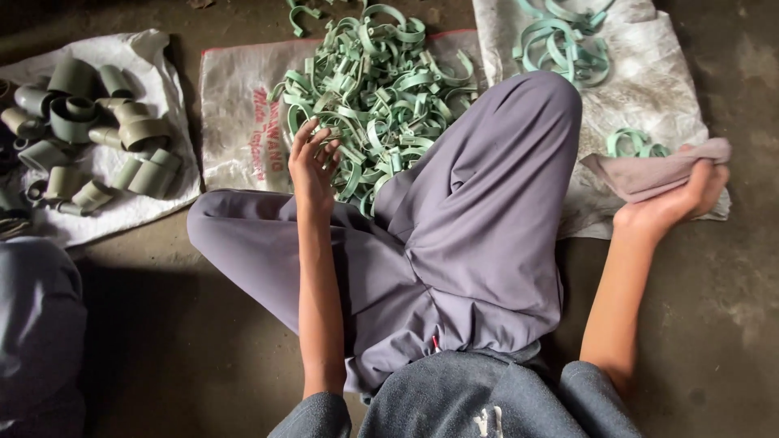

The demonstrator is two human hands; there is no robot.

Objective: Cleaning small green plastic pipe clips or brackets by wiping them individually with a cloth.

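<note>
1. The person sat cross-legged on a dark, dusty concrete floor (pixel 187 341), grey trousers (pixel 471 235) filling the middle of the frame.
2. The left hand (pixel 315 162), at centre left, hung with its fingers spread and apart, holding nothing — the fingertips were at the near edge of a pile of pale green plastic clips (pixel 377 89) in the upper middle.
3. That pile lay on a white woven sack (pixel 239 113) spread flat on the floor, with red print along its left part.
4. The right hand (pixel 677 199), at the right edge, was clamped on a crumpled pinkish-grey cloth (pixel 657 166).
5. Just beyond the cloth lay a few green clips (pixel 637 143) on a second, dirtier sack (pixel 633 73); more looped clips (pixel 564 40) sat at the top of that sack.
6. In the upper left, a third white sack (pixel 138 57) carried grey-green pipe fittings (pixel 89 130) — short sleeves and elbows, heaped loosely.
7. Another person's grey-clad knee (pixel 36 316) showed at the lower left edge.
</note>
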